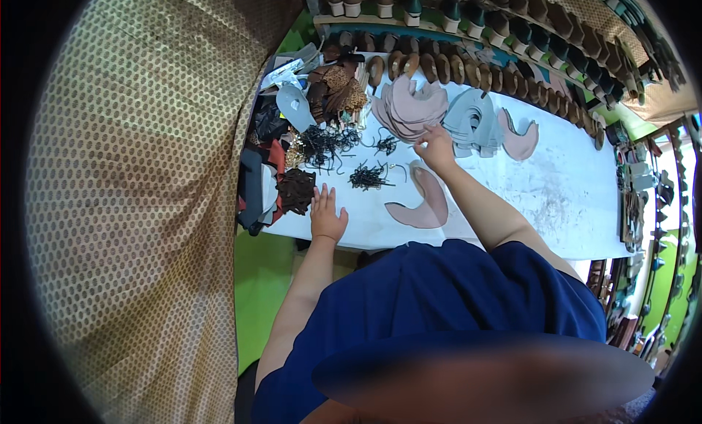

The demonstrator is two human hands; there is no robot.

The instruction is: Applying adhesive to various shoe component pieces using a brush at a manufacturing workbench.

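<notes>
My left hand (328,218) lies flat near the table's front edge with its fingers spread. It holds nothing and is nearest to a heap of dark brown cut pieces (296,191). My right hand (436,148) is at the lower edge of a stack of pinkish curved shoe-upper pieces (411,106). Its thumb and fingers are bent together in a pinch; what lies between them is too small to make out. In front of me a single pinkish curved piece (433,205) lies flat. Short black strips (370,177) sit in a small bunch between my hands.
Grey-blue curved pieces (468,120) and another pinkish piece (521,139) lie right of the stack on the white table (570,205). Loose black strips (327,142) and brown scraps crowd the left end. Shoe lasts (504,80) line the back; a patterned curtain (146,205) hangs at left.
</notes>
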